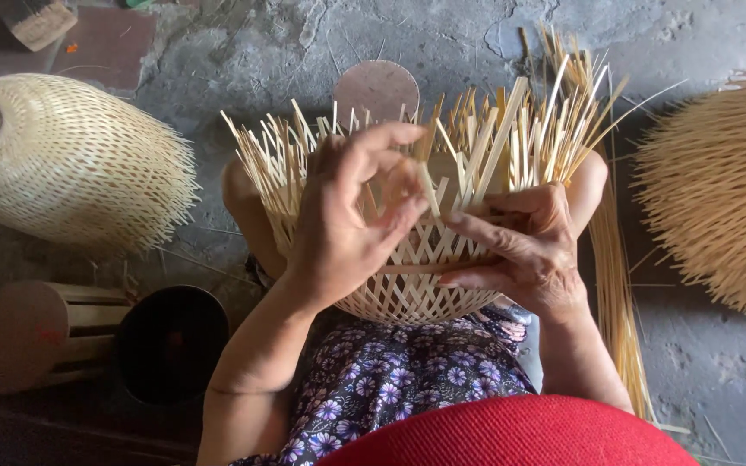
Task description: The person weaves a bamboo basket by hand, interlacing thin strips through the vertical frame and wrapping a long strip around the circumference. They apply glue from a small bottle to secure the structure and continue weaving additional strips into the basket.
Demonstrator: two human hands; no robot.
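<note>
A half-woven pale bamboo basket rests between my knees, its loose upright strips fanning away from me. My left hand lies over the basket's near left side, fingers curled and pinching a bamboo strip near the middle of the weave. My right hand presses against the basket's right side, fingers laid flat across the lattice and holding the strips in place. Both hands touch the basket and nearly meet at its centre.
A finished woven bamboo shade lies at left, another bristly one at right. A wooden drum-shaped form and a black round pot stand at lower left. A bundle of bamboo strips lies on the concrete floor beside my right arm.
</note>
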